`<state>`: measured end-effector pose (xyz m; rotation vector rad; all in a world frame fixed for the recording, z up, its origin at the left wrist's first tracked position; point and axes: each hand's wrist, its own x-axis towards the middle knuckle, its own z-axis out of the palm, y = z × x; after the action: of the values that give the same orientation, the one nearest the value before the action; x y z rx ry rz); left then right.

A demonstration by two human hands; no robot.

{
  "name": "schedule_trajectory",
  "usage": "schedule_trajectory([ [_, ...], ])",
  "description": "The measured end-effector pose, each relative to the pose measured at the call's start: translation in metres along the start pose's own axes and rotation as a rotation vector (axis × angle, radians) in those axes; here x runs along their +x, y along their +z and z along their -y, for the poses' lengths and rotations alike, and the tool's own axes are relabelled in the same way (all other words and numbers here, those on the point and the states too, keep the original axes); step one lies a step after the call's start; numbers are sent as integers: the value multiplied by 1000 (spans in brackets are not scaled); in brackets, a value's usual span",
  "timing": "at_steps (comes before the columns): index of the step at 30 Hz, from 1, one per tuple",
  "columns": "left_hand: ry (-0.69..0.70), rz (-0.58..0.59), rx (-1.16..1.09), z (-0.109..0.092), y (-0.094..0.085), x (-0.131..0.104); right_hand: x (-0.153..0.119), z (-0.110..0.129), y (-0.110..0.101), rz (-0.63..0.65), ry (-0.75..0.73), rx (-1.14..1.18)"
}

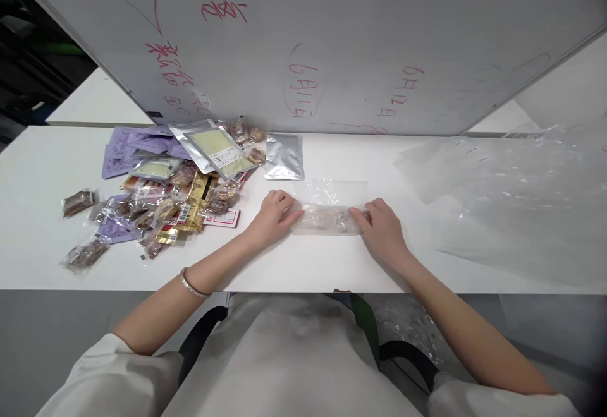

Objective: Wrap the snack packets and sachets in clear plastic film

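A clear plastic bag (327,221) lies on the white table in front of me, with a folded or rolled part along its near side. A flat, see-through flap of it (348,189) spreads out behind that part. My left hand (274,218) grips its left end, thumb on top and fingers curled behind. At the right end, my right hand (383,230) holds it the same way, thumb pressed down. What the fold contains, if anything, I cannot make out. A silver foil pouch (284,157) lies just behind my left hand, not touching it.
A heap of wrapped snacks (165,205), purple packets (137,145) and a silver pouch with a pale green label (220,148) is on the left. Large clear plastic sheets (516,205) cover the table's right side. Behind stands a whiteboard (351,44) with red writing.
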<state>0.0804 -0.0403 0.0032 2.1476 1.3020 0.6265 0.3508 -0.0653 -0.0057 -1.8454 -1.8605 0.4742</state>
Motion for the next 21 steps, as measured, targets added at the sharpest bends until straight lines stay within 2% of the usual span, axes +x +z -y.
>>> schedule_trajectory([
  [2, 148, 52, 4, 3, 0, 0, -1, -6, 2, 35, -9, 20],
  [4, 269, 154, 36, 7, 3, 1, -1, -11, 4, 47, -24, 29],
  [6, 313, 205, 81, 10, 6, 3, -2, -13, 5, -38, -61, 25],
  [8, 301, 174, 86, 11, 7, 5, -4, -15, 3, -129, -165, 22],
  [9, 285, 156, 65, 11, 7, 6, -5, -16, 1, -104, -256, 29],
  [11, 232, 113, -2, 7, 5, 6, -8, -18, -2, 82, -448, 63],
  [13, 146, 71, -40, 1, 4, 7, -10, -19, -5, 232, -535, 111],
  [15, 43, 37, -16, -6, 6, 10, -11, -18, -6, 195, -432, 147],
  [17, -46, 25, 48, -11, 12, 13, -9, -12, -6, 114, -218, 137],
  [19, -109, 1, 132, -13, 19, 18, -5, -6, -6, 104, -15, 67],
  [21, -120, -108, 236, -12, 24, 20, -1, 0, -6, 131, 110, -13],
])
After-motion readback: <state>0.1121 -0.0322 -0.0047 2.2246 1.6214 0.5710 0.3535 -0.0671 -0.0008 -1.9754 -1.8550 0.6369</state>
